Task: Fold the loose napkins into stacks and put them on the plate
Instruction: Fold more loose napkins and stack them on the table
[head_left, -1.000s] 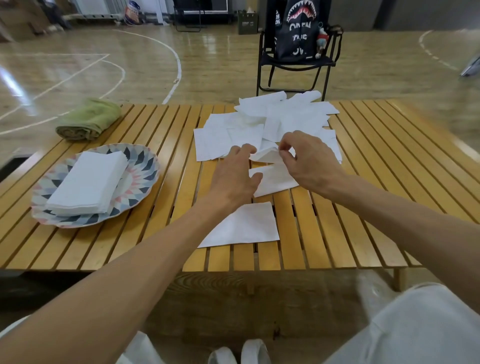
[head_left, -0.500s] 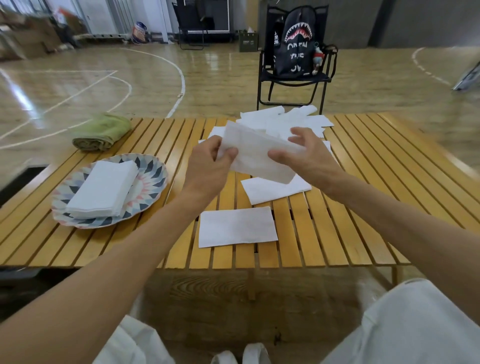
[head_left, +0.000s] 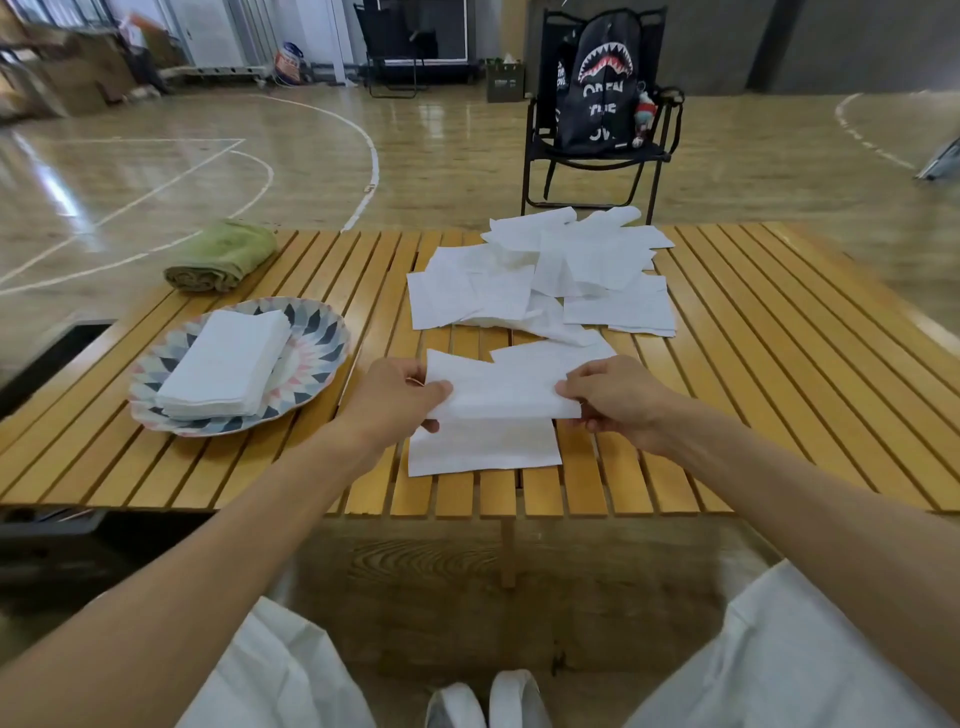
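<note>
A white napkin is held between the hands just above the table: its left end is pinched by the left hand and its right end by the right hand. Directly beneath the hands a folded napkin lies flat. Beyond the hands a loose pile of napkins is spread. To the left of the left hand, a patterned plate carries a stack of napkins. Farther left and beyond, a green cloth is rolled.
</note>
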